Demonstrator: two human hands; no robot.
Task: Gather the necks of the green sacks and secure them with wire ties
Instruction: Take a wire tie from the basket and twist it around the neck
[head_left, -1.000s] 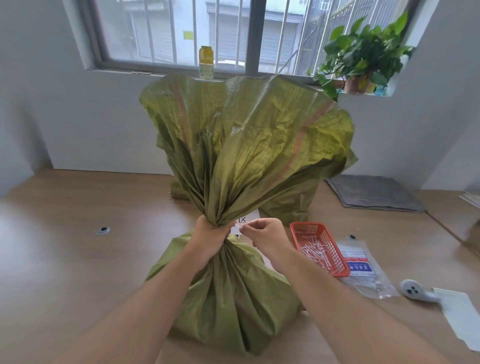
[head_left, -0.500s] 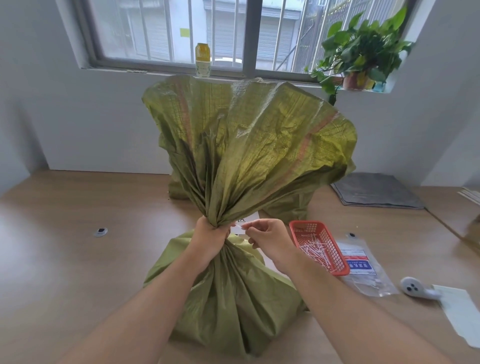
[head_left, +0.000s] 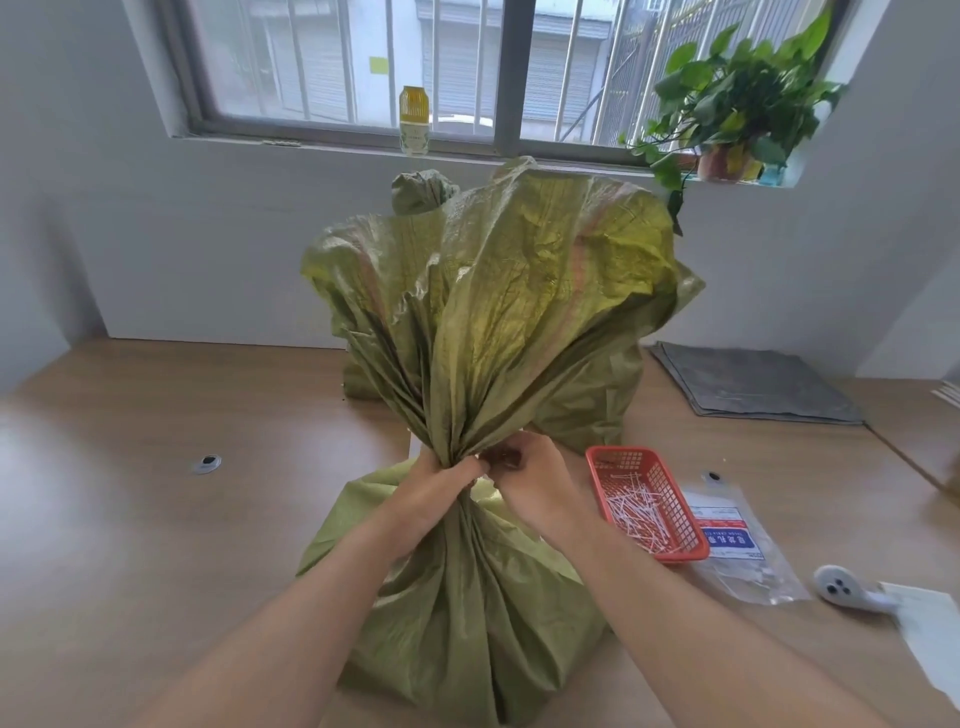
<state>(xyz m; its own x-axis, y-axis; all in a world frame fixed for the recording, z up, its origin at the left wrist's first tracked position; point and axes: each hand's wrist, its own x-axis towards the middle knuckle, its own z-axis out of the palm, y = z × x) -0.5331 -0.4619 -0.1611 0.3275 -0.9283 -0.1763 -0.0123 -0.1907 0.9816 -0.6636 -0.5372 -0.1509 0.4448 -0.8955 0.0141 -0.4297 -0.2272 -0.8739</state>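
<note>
**Neck clamped, tie step in hand**

The fingers (head_left: 470, 465) of the L hand (head_left: 436, 491) are clenched round the gathered neck (head_left: 457, 441) so the pleats are held together. The R hand (head_left: 535, 480) is curled against the same spot, prob. for tying; what is pinched cannot be told. Above, the mouth (head_left: 519, 270) is fanned wide, crinkled, glossy. The green sack (head_left: 467, 597) is stood on the table (head_left: 156, 519), w/ wire ties (head_left: 636, 512) in the red basket (head_left: 602, 457) just beside.

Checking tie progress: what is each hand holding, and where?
Left hand grips the green sack at its gathered neck; right hand curls at that neck, hold unclear.
</note>
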